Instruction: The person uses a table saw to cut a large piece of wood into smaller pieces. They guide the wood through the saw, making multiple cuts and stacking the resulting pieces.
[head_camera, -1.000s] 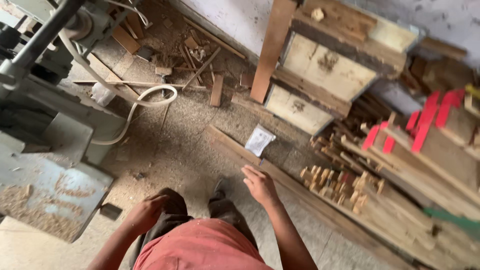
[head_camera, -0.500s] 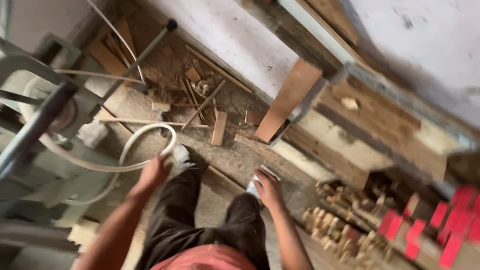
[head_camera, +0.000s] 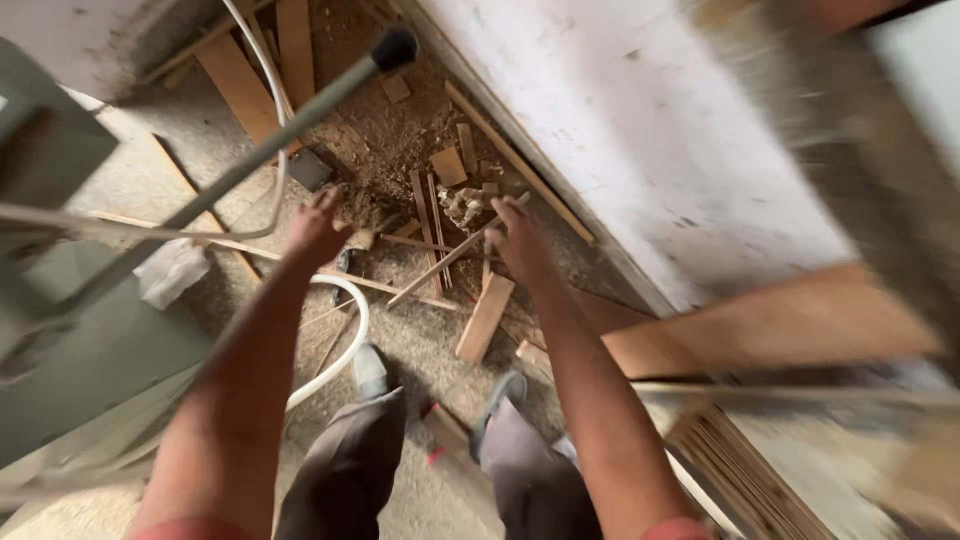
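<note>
Both hands out over floor scraps, nothing held.
Left hand (head_camera: 318, 225) loosely spread, empty, above sawdust near the white hose (head_camera: 345, 345). Right hand (head_camera: 520, 240) half curled, empty as far as I can tell, nearest the thin slat (head_camera: 450, 257) lying diagonal just left of it; short board (head_camera: 485, 318) nearer, touching nothing held. Slat looks light, stiff, splintery, likely snaps if levered: grip mid-length, not the far tip. Wall (head_camera: 640, 130) on right.
</note>
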